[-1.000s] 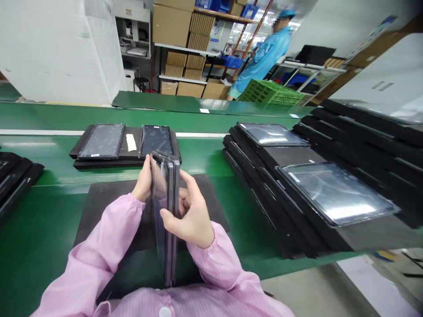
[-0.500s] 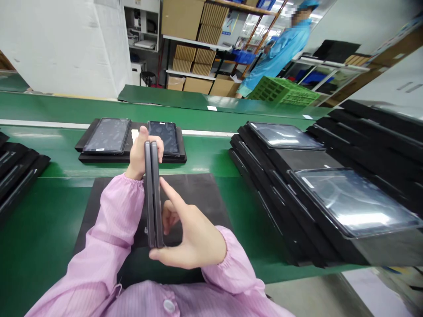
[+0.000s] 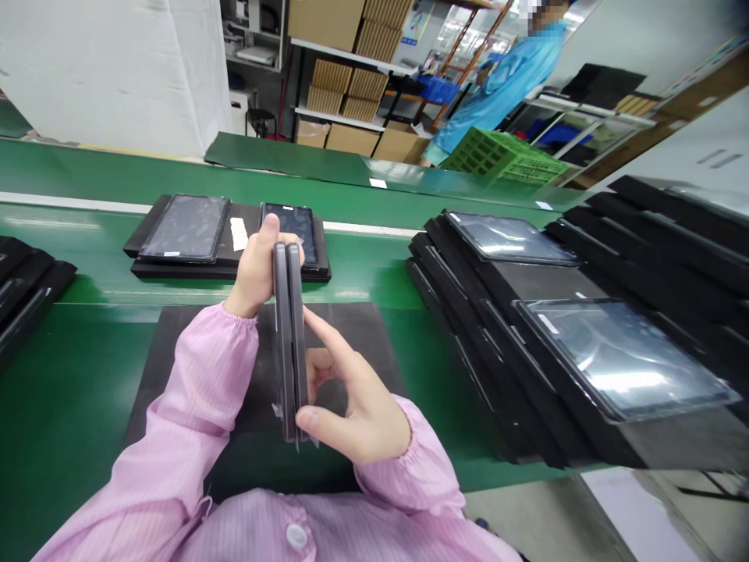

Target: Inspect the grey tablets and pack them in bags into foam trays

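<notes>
Two dark tablets [image 3: 291, 343] stand face to face, edge-on to me, with a thin gap between them. Wrapped round their far end is my left hand [image 3: 256, 269], its thumb pointing up. At the near right side, my right hand [image 3: 360, 406] grips the pair, thumb on the near corner and index finger along the right face. Thin clear film sticks out at the tablets' lower end. Beneath them lies a black mat [image 3: 351, 336] on the green bench. Farther off, a film-covered tablet [image 3: 186, 226] and a second one [image 3: 292, 226] rest on black foam trays.
At right, stacked black foam trays [image 3: 468, 336] carry a wrapped tablet [image 3: 620, 351] on top, with another behind it. More black trays [image 3: 29, 289] stand at the left edge. Beyond the bench are a green crate [image 3: 503, 156], shelves with cardboard boxes [image 3: 351, 140] and a person in blue [image 3: 497, 94].
Both hands and the tablet pair have shifted slightly right. My right thumb has moved from below the tablets' near end up onto their near right corner.
</notes>
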Motion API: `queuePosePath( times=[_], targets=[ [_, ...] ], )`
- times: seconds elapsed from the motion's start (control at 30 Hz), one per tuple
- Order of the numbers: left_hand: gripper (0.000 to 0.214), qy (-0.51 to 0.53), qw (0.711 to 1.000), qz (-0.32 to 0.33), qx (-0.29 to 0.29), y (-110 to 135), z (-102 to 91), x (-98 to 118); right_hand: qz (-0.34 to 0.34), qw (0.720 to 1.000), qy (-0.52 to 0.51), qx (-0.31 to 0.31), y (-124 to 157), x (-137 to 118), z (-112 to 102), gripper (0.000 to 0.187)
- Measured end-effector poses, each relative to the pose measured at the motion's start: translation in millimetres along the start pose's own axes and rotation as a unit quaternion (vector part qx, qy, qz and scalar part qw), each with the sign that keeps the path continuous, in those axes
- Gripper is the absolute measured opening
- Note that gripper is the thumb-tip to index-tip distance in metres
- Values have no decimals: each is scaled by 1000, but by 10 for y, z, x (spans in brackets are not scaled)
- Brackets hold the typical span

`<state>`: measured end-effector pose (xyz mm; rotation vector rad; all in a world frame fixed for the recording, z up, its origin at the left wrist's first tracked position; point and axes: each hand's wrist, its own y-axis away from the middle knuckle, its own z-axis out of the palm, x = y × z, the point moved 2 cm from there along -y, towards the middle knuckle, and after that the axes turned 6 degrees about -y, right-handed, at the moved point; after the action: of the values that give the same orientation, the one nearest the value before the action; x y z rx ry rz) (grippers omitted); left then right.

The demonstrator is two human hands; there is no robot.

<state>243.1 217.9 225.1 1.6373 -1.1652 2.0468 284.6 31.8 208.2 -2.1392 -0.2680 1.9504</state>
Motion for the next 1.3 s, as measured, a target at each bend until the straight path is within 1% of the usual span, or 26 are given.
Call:
queuePosePath(
  times=[0.1,0.2,0.43,0.73,0.83,0.97,1.03,1.17,1.23,1.3],
  targets=[
    [85,0,1000,-2,-3,18,12,15,-10,1000,-13,14,7,-12,-5,83],
    [84,-9,1000,-5,-2,35,26,26,-15,1000,-10,12,16,-21,-17,78],
    [84,3,1000,7,-9,37,25,22,-11,1000,-28,-8,22,-25,-53,74],
    [80,7,1000,-23,-19,85,27,55,-4,997,-73,-38,17,2,-102,70],
    [78,-2,999,-29,-15,96,44,70,7,997,-76,-33,21,4,-113,71],
    [77,-47,999,-21,15,93,81,95,25,998,-61,-4,33,12,-203,72],
    [76,-78,996,-6,39,84,92,89,40,998,-52,17,40,24,-280,69],
    [71,-121,988,39,87,53,77,27,57,993,-32,96,28,44,-418,55],
    [68,-147,981,50,112,37,54,-7,57,988,-33,137,6,60,-446,49],
    [65,-173,975,56,131,25,35,-21,48,984,-42,164,-17,80,-447,45]
  ],
)
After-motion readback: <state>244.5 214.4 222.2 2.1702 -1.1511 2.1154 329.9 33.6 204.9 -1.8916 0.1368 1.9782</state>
